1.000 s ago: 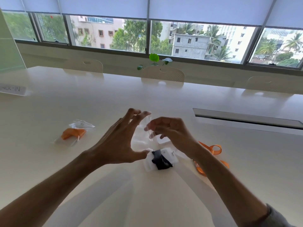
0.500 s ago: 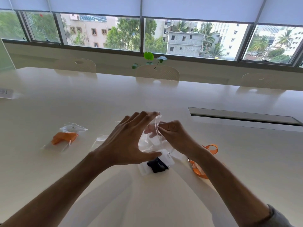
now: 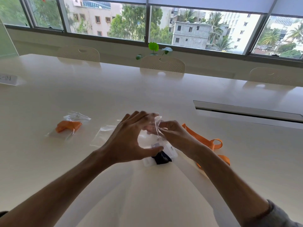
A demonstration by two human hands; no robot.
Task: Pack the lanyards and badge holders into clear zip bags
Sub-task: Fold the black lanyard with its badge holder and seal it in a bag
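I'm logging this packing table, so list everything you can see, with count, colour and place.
clear zip bag held up: one, transparent, between both hands
packed bag with orange lanyard: one, left on table
empty flat clear bag: one, behind left hand
loose orange lanyard: one, right of hands
black folded lanyard on a clear badge holder: one, under hands
cream chairs: three, far side
white table: one
left hand: holds bag
right hand: fingers pinch bag's top
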